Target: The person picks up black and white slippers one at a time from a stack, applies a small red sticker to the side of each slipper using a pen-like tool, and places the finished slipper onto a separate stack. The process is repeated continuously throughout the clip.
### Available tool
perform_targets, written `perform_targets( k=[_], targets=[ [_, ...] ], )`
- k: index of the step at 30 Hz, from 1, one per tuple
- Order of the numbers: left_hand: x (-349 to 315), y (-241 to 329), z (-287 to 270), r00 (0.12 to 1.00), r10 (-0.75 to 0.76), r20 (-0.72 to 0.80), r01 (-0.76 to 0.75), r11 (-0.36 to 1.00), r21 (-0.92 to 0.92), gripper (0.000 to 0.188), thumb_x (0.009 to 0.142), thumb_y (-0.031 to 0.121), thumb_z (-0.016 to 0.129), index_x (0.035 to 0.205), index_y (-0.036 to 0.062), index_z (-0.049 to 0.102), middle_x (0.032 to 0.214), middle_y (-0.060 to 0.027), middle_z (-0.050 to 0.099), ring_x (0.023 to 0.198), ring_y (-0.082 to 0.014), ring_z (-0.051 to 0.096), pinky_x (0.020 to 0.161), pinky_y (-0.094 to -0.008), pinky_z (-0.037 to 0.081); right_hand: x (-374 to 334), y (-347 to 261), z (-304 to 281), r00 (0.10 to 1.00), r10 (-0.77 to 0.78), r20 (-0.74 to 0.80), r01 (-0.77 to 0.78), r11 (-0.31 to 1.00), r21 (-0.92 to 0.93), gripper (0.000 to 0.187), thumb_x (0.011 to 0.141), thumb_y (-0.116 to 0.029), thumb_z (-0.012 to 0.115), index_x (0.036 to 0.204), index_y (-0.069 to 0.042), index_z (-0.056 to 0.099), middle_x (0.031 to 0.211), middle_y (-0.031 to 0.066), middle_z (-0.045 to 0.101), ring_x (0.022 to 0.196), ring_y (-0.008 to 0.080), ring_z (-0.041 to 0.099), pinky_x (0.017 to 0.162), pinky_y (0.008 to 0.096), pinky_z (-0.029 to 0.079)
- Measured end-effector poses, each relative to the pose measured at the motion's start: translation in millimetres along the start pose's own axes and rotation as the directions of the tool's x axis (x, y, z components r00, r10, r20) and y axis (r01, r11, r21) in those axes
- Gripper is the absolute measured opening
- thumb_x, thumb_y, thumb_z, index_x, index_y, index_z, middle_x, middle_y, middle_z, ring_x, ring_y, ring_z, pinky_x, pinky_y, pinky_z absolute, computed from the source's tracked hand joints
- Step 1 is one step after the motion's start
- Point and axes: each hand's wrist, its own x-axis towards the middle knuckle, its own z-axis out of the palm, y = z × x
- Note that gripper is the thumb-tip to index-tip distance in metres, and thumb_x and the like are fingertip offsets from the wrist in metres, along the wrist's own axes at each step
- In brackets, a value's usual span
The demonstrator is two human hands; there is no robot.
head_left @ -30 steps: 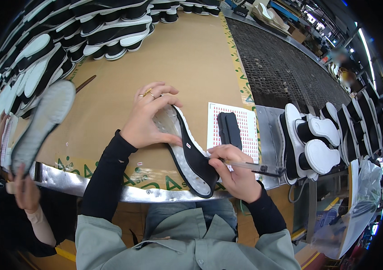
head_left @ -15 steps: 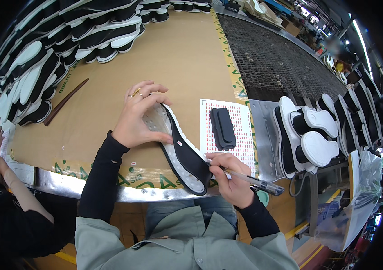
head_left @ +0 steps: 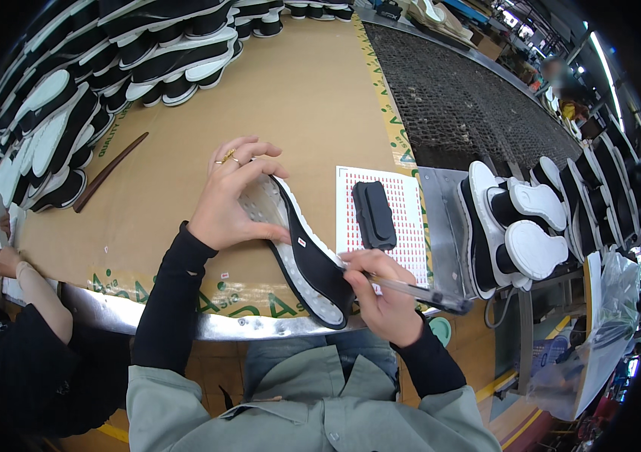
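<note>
A black-and-white shoe sole [head_left: 319, 270] stands tilted in front of me at the table's near edge, with a small red-and-white sticker [head_left: 302, 242] on its black side. My left hand [head_left: 230, 200] is closed around its far end, thumb against the side and fingers over the top. Between the thumb and fingers of my right hand [head_left: 387, 301] is a clear-barrelled pen [head_left: 432, 294]. The writing end points at the sole's near part; my fingers hide its tip, so contact is unclear. Right of the sole lies a white sheet [head_left: 409, 202] of red stickers, with a black ridged block [head_left: 374, 215] on it.
Stacked soles [head_left: 185, 56] fill the far left, and more soles [head_left: 535, 248] stand at the right. A brown pointed stick [head_left: 112, 172] lies on the brown-covered table [head_left: 283, 90]. Dark mesh [head_left: 448, 90] runs along the far right. A co-worker's hand [head_left: 9, 262] is at the left edge.
My right hand has shifted slightly and the pen's rear end has swung a little up and left. The sole has barely moved. At left, the co-worker's hands have moved and now hold a pale sole.
</note>
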Motion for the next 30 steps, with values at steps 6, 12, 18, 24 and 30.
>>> perform_targets(
  k=[6,12,18,24,30],
  targets=[
    [1,1,0,1.000,-0.004,0.007,0.004,1.000,0.004,0.069,0.045,0.046,0.090,0.101,0.0142,0.064,0.122,-0.0066,0.057,0.127,-0.0350,0.041,0.108,-0.0473,0.027,-18,-3,-14,0.996,0.092,-0.002,-0.092,0.996,-0.013,0.005,0.091,-0.001,0.058,0.088,0.003,0.058,0.092,0.0147,0.067,0.080,0.0198,0.065,0.071,0.0294,0.050],
    [1,2,0,1.000,-0.004,0.004,0.004,1.000,-0.002,0.067,0.046,0.044,0.090,0.100,0.0142,0.064,0.121,-0.0066,0.057,0.126,-0.0343,0.042,0.107,-0.0471,0.028,-6,-5,-14,0.997,0.080,0.012,-0.080,0.996,-0.026,0.011,0.087,-0.007,0.067,0.088,0.001,0.059,0.081,0.0129,0.062,0.072,0.0296,0.060,0.065,0.0364,0.047],
    [1,0,0,1.000,0.002,-0.005,-0.002,1.000,-0.006,0.067,0.046,0.044,0.090,0.100,0.0140,0.064,0.121,-0.0069,0.058,0.126,-0.0344,0.042,0.107,-0.0470,0.028,7,-3,-7,1.000,0.022,0.017,-0.021,1.000,-0.017,0.011,0.087,-0.006,0.067,0.085,-0.001,0.057,0.081,0.0118,0.059,0.073,0.0299,0.057,0.065,0.0369,0.044],
    [2,2,0,1.000,0.007,0.005,-0.007,1.000,0.005,0.067,0.046,0.044,0.090,0.100,0.0137,0.064,0.122,-0.0070,0.057,0.126,-0.0345,0.042,0.107,-0.0471,0.028,-12,-7,-17,0.997,0.080,0.000,-0.079,0.996,-0.044,0.011,0.085,-0.004,0.068,0.086,0.001,0.058,0.081,0.0125,0.061,0.073,0.0290,0.059,0.066,0.0365,0.046],
    [1,3,-1,1.000,-0.016,0.013,0.016,1.000,0.005,0.067,0.048,0.044,0.090,0.101,0.0136,0.064,0.123,-0.0071,0.057,0.127,-0.0361,0.041,0.107,-0.0474,0.028,-24,-3,-7,0.986,0.140,-0.085,-0.137,0.990,0.043,0.009,0.086,0.000,0.066,0.093,0.004,0.061,0.090,0.0156,0.067,0.076,0.0285,0.066,0.070,0.0333,0.052]
  ],
)
